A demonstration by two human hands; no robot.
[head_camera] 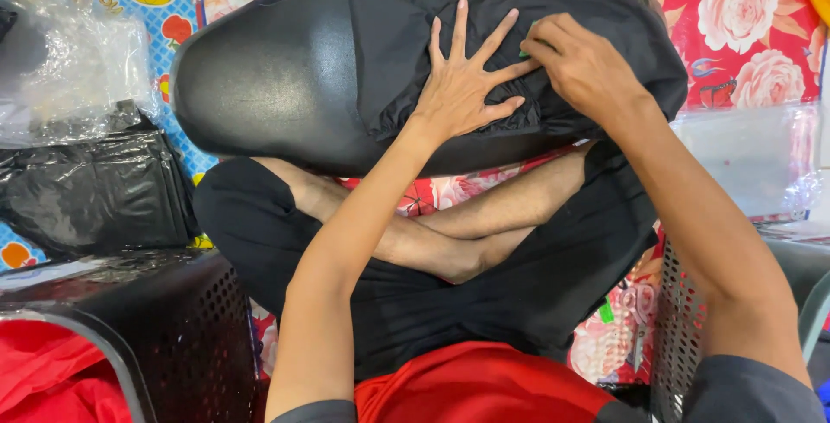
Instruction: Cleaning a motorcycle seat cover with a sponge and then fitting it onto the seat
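The black cloth (pixel 519 60) under your hands is a dark, matte fabric with soft folds, draped over the right half of a smooth black oval board (pixel 277 77) that lies across your crossed legs. One flat panel of the cloth, with a straight edge and a squared corner, sits near the board's middle; to the right the fabric bunches into creases and spills over the board's far and right edges. Your left hand (pixel 462 86) lies flat on it, palm down, fingers spread wide apart, pressing the cloth against the board and gripping nothing. Your right hand (pixel 584 64) is just beside it, fingers curled in and pinched together at the tips on the cloth; a small speck of green (pixel 524 53) shows at the fingertips, too small to tell what it is. The left half of the board is bare and has a dull sheen. To your left, a black perforated basket (pixel 186 328) holds red fabric (pixel 52 380), and beyond it lie crumpled black plastic bags (pixel 95 190) and a heap of clear plastic (pixel 69 69). On your right stands a pale perforated basket (pixel 679 328), with clear plastic sheeting (pixel 743 155) behind it. A red floral mat (pixel 743 25) covers the floor on the far right.
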